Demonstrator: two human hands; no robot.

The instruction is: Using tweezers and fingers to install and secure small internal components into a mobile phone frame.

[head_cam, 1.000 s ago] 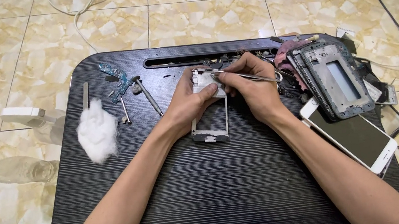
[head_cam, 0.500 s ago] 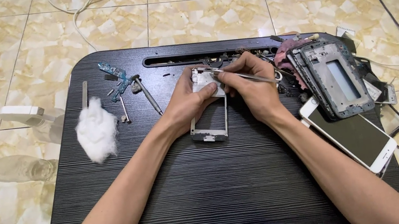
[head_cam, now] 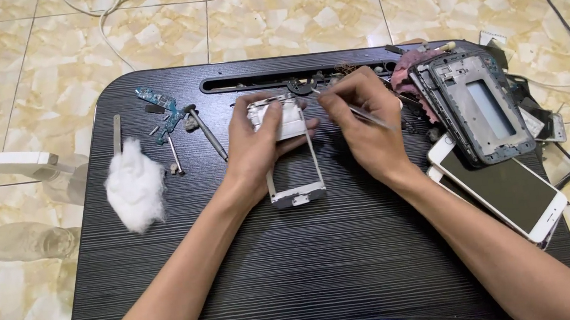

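The phone frame (head_cam: pixel 291 153) lies near the middle of the black lap desk (head_cam: pixel 326 270), its long axis running away from the person, top end far. The left hand (head_cam: pixel 258 145) clamps that top end, thumb across the white part. The right hand (head_cam: pixel 359 119) comes in from the right, pinching thin tweezers (head_cam: pixel 366 115) whose tip points left at the frame's top right corner, just beside the left thumb. A cotton wad (head_cam: pixel 135 185) sits well apart to the left; 2 other phone bodies (head_cam: pixel 479 106) lie to the right.
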